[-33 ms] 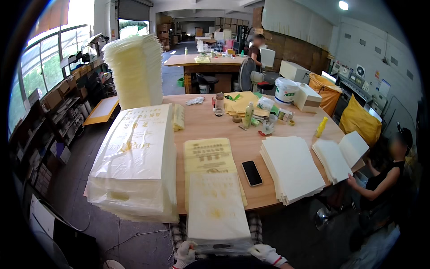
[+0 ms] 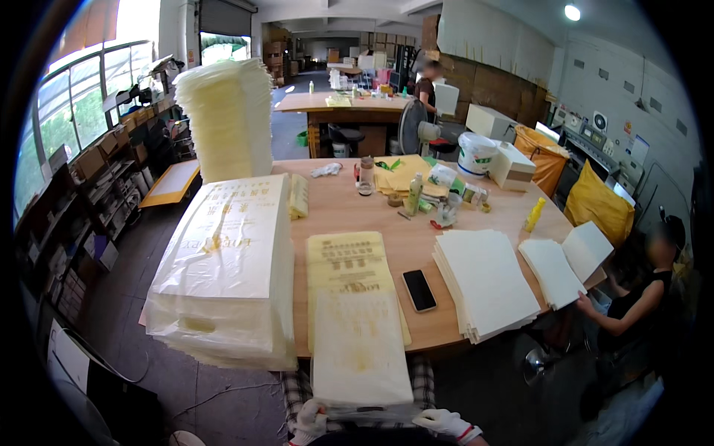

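My left hand [image 2: 310,421], in a white work glove, pinches the near left corner of a translucent plastic bag [image 2: 362,349] with a white sheet or board inside and yellow-brown print. At its near right corner my right hand [image 2: 444,423], gloved in white with a red cuff edge, has its fingertips on the clear plastic. The bag hangs over the table's near edge above my lap; its far end overlaps a stack of yellowish printed bags [image 2: 344,256]. Left of it stands a tall pile of filled bags [image 2: 219,245] with white faces.
A black phone [image 2: 419,290] and stacked white boards [image 2: 485,282] lie right of the bags on the wooden table [image 2: 335,193]. A bottle [image 2: 414,193], a bucket [image 2: 475,154] and a yellow bottle [image 2: 534,214] stand farther back. At right, a seated person [image 2: 632,305] handles white boards.
The near end of the held bag has shifted slightly left, and the plastic looks flatter. Both my hands stay at its near corners.
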The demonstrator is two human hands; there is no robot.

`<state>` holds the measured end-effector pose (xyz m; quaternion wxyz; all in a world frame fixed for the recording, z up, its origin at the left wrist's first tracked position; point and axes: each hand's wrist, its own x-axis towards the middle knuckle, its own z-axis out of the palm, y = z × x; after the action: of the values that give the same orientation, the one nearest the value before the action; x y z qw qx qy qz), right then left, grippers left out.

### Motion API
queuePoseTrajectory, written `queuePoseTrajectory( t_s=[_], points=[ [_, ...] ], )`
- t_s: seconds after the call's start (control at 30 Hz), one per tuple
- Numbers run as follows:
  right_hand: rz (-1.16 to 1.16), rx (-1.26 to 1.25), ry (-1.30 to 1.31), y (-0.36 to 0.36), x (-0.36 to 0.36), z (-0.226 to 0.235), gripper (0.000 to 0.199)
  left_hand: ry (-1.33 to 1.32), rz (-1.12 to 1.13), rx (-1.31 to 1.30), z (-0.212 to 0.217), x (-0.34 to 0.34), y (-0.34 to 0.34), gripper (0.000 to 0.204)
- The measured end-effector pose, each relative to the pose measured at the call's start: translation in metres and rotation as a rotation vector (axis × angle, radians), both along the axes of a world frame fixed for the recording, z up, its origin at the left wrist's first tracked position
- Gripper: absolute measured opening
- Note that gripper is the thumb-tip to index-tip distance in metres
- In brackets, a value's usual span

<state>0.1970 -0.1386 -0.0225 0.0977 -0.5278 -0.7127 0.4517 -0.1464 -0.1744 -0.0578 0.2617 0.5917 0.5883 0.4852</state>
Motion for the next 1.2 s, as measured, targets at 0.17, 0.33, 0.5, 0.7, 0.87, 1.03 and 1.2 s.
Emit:
queuePoseTrajectory(
  t_s=[0.17,0.33,0.5,0.7,0.87,1.03,1.2],
  points=[
    [-0.326,-0.181,0.297,0.046,0.002,-0.091,0.027,-0.055,-0.131,0.331,0.087,0.032,0.050,0.007],
    [-0.237,-0.550,0.877,0.053,-0.094,-0.025,0.032,0.199,-0.326,0.481,0.193,0.011,0.063,0.015],
    [-0.204,-0.631,1.245,0.124,-0.187,0.142,0.038,-0.135,0.110,0.698,0.242,-0.059,0.064,0.006],
    [0.467,0.121,0.786,0.143,-0.280,0.201,0.031,-0.385,0.486,0.692,0.269,-0.189,0.094,0.014],
    [0.343,-0.161,0.607,0.150,-0.297,0.180,0.036,-0.596,0.471,0.591,0.225,-0.241,0.060,0.014],
    [0.217,0.238,0.907,0.267,-0.267,0.151,0.040,-0.433,0.393,0.713,0.253,-0.255,0.037,0.020],
    [0.110,0.011,0.798,0.291,-0.343,0.202,0.046,0.410,0.387,-0.420,0.317,-0.278,0.087,0.049]
  ],
)
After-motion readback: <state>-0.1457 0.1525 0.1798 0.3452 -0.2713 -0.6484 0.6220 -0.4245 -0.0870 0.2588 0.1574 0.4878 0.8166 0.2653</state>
